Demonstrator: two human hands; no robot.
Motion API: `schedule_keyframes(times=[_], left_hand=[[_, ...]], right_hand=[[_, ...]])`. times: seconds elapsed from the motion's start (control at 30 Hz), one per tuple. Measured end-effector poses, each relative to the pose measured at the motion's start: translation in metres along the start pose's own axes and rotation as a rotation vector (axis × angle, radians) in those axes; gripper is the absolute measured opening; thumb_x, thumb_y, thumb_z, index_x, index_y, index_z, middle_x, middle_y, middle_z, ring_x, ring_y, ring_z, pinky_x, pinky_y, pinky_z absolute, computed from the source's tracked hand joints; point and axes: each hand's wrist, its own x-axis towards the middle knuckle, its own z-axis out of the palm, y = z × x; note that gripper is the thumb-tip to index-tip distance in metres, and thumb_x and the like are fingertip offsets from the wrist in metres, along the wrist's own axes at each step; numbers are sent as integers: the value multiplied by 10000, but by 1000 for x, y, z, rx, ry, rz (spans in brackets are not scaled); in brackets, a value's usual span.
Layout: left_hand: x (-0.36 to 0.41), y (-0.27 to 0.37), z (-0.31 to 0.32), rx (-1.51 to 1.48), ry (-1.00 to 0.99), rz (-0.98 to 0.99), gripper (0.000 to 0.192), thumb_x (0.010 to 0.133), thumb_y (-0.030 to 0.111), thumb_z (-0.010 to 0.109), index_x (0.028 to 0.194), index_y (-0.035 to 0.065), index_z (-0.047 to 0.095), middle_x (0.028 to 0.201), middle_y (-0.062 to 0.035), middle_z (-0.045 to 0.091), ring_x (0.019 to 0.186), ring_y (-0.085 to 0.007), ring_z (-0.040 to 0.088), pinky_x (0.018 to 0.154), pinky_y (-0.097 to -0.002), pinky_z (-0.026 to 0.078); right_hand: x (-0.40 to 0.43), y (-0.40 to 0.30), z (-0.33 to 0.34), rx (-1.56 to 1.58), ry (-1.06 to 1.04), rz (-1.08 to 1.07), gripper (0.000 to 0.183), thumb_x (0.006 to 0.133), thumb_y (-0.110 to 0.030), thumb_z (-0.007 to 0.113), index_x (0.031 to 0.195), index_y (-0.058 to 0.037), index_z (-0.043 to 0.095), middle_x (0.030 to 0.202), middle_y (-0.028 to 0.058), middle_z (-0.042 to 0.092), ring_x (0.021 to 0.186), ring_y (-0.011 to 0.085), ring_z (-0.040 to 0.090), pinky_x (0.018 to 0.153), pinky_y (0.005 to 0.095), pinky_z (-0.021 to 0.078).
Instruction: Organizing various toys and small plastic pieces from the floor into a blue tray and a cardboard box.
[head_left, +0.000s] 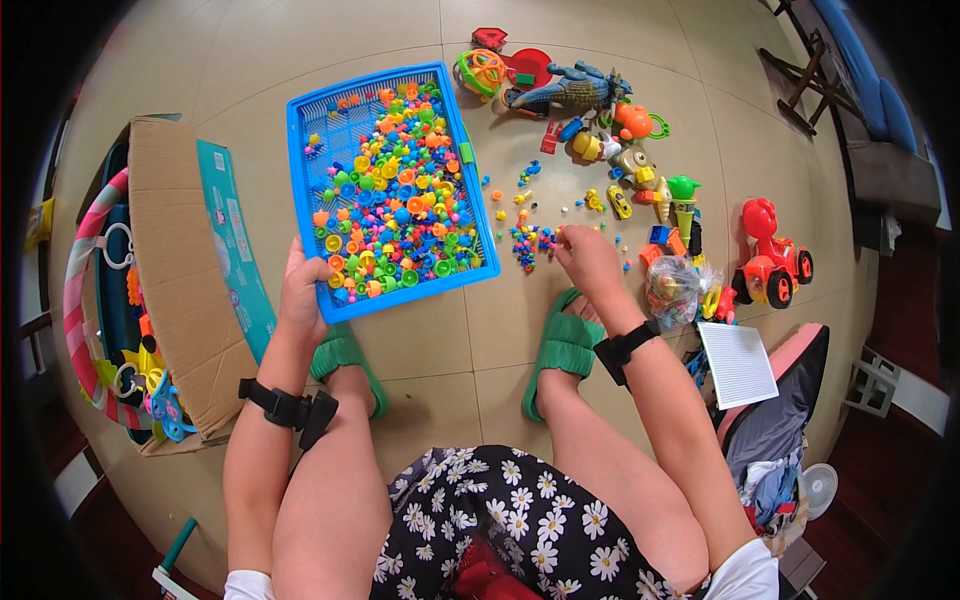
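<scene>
My left hand (302, 289) grips the near left corner of a blue plastic tray (294, 169), its thumb over the rim. Small colourful plastic pegs and cup-shaped pieces (401, 214) cover much of the tray's slotted bottom. To the right of the tray, my right hand (591, 259) reaches down to the floor with its fingers curled. Its fingertips are at the edge of a small pile of mixed pegs (526, 244); whether they pinch a piece is hidden. Loose yellow pieces (594, 200) and a small yellow toy car (619, 202) lie beyond that hand.
A toy dinosaur (574, 88), a caged ball (481, 71) and other toys curve around the far right. Nearer are a clear bag (673, 289), a red toy vehicle (772, 262) and a white pegboard (739, 365). A cardboard box (180, 285) of toys stands left. Green slippers (559, 345) are on my feet.
</scene>
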Motion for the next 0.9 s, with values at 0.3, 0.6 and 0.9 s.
schedule_keyframes(times=[0.3,0.6,0.9], left_hand=[[-2,4,6,-11,23,-10,571,659,-54,434,1218,50,382,1196,-160,539,1071,-276,592,914,-426,522],[1,0,3,-29,1,1,569,672,-50,426,1231,51,396,1207,-154,534,1073,-263,590,920,-409,519],[-1,2,5,-19,16,-5,567,673,-48,425,1231,52,396,1208,-154,535,1074,-264,591,917,-409,521]], right_hand=[[-8,3,25,-249,-19,-95,79,772,-114,565,835,-72,588,818,111,629,773,305,637,654,423,528],[-14,10,35,-241,-9,-130,97,781,-114,564,868,-72,552,822,110,632,758,298,640,639,430,525],[0,-65,-17,172,147,-134,110,772,-155,629,817,-73,570,763,108,617,707,306,619,602,415,490]])
